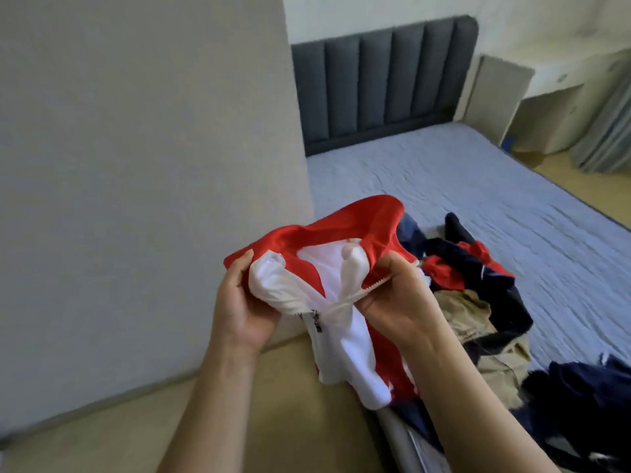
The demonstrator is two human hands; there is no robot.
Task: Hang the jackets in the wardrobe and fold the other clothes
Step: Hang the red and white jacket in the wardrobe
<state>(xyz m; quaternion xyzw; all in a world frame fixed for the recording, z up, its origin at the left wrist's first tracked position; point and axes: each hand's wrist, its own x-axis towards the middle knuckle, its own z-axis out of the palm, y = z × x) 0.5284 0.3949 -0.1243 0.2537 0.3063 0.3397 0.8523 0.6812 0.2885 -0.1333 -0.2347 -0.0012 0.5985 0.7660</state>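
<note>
While the left hand (pixel 244 312) and right hand (pixel 399 308) pinch the jacket (pixel 341 227) with curled fingers, other clothes (pixel 478 302) lie on the bed (pixel 478 179).

Jacket (pixel 341 220) in front, clothes pile (pixel 478 302) right on bed (pixel 478 186), headboard (pixel 375 87) behind, perhaps wardrobe (pixel 136 165) left.

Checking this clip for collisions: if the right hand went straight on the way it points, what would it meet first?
The red and white jacket that the right hand grips, its fingers curled on the zipper edge. Beyond that, probably the beige wall panel, though depth is unclear.
</note>
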